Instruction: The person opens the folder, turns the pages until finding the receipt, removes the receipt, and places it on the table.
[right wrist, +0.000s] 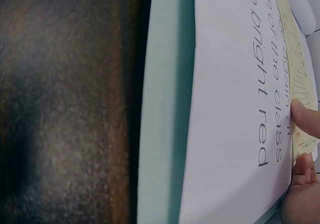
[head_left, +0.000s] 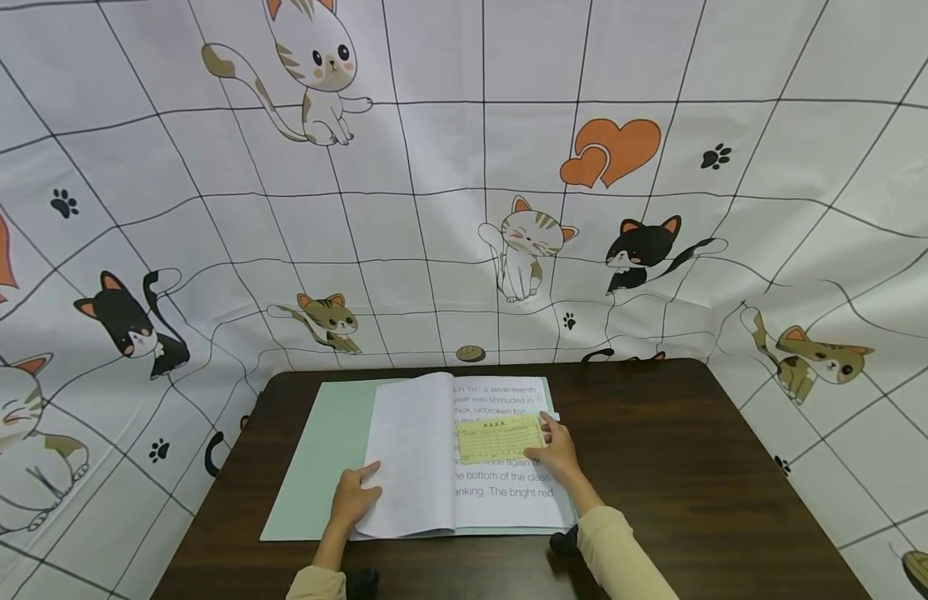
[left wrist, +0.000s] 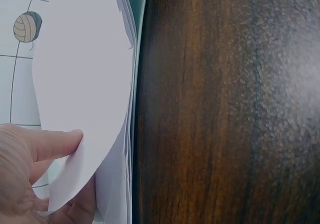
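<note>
A booklet with a pale green cover (head_left: pixel 314 467) lies spread on the table. At its left edge my left hand (head_left: pixel 353 496) pinches a blank white page (head_left: pixel 411 454), thumb on top and fingers beneath; the left wrist view shows the page (left wrist: pixel 85 58) bowed up from the sheets under it. Across the printed right page (head_left: pixel 501 504) lies a yellow slip with a ruled grid (head_left: pixel 500 439), covering some lines of large text. My right hand (head_left: pixel 557 450) grips the slip's right end between thumb and fingers, also seen on the slip (right wrist: pixel 300 73) in the right wrist view.
The dark wooden table (head_left: pixel 659 467) extends on both sides of the booklet. A white curtain with cat drawings (head_left: pixel 434 167) surrounds its back and sides. Black bands (head_left: pixel 564 542) show by both sleeves.
</note>
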`<state>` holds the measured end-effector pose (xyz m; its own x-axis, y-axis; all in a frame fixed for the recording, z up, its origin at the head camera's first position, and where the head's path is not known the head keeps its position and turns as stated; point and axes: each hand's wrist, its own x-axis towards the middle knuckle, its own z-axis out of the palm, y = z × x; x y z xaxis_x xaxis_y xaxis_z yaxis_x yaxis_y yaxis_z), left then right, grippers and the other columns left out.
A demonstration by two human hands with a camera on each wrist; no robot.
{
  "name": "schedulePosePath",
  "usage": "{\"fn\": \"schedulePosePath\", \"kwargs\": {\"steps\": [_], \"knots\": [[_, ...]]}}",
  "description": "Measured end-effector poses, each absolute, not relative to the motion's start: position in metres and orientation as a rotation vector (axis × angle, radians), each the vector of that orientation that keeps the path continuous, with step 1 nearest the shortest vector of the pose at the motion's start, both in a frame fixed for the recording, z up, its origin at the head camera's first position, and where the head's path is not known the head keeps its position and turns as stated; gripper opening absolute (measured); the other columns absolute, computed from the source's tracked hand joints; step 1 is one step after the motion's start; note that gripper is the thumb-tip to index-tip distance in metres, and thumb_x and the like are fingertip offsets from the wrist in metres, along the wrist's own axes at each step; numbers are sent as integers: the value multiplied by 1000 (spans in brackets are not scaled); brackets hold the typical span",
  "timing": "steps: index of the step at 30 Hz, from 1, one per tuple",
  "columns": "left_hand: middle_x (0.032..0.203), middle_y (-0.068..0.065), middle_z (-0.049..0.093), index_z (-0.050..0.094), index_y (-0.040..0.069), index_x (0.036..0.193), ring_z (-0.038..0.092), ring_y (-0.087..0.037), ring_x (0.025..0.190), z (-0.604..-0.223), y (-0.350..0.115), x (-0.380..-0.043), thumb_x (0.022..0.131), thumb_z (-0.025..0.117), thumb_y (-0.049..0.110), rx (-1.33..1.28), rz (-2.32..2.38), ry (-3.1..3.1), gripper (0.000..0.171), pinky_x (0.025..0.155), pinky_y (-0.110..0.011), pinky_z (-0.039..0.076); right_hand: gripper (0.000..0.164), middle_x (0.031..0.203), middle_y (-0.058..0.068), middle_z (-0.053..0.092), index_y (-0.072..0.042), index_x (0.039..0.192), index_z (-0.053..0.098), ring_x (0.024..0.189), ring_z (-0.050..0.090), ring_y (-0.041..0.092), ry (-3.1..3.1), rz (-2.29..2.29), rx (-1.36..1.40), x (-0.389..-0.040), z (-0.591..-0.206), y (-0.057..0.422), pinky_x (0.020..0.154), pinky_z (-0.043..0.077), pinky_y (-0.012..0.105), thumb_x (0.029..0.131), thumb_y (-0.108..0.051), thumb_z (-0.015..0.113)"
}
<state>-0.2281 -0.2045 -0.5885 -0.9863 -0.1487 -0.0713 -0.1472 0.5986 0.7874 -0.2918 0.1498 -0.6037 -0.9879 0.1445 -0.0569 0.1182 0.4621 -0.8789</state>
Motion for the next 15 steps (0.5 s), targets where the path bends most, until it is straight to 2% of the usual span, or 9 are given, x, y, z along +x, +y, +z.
{"fn": "schedulePosePath", "kwargs": {"steps": [3, 6, 7, 8, 11, 15], "knots": [[111, -36, 53, 60, -10, 124, 54, -44, 104, -590, -206, -227, 72, 59, -1, 248, -1405, -2789, 53, 94, -60, 43, 69, 119, 22, 55, -3, 137, 50, 92, 57, 23, -2638, 1637, -225, -291, -603, 151, 73, 46, 25, 73, 2, 77], [109, -36, 53, 62, -9, 123, 54, -43, 100, -595, -209, -228, 71, 59, 2, 214, -1422, -2749, 53, 91, -60, 44, 57, 107, 22, 61, -1, 128, 57, 80, 60, 20, -2609, 1690, -211, -289, -601, 153, 64, 48, 24, 74, 4, 75], [106, -35, 53, 64, -6, 123, 54, -40, 96, -600, -211, -229, 72, 59, 3, 180, -1397, -2731, 52, 88, -54, 46, 54, 102, 21, 63, 0, 126, 58, 77, 59, 18, -2601, 1710, -215, -288, -600, 154, 62, 48, 24, 75, 4, 75], [105, -35, 53, 64, -5, 122, 54, -39, 94, -602, -212, -229, 72, 59, 4, 165, -1395, -2720, 51, 86, -54, 46, 52, 98, 21, 64, 1, 124, 59, 73, 59, 17, -2592, 1724, -217, -288, -600, 155, 60, 48, 23, 75, 4, 74], [104, -35, 53, 64, -5, 122, 53, -39, 94, -603, -212, -228, 72, 59, 5, 157, -1402, -2712, 51, 86, -53, 46, 50, 89, 20, 66, 4, 123, 60, 68, 57, 13, -2563, 1757, -238, -286, -601, 157, 58, 47, 22, 75, 3, 74], [109, -35, 52, 61, -8, 124, 53, -40, 98, -595, -208, -226, 72, 60, 2, 219, -1441, -2753, 53, 92, -59, 43, 49, 92, 19, 66, 4, 123, 61, 71, 57, 12, -2529, 1767, -269, -287, -605, 161, 60, 46, 20, 76, 0, 75]]}}
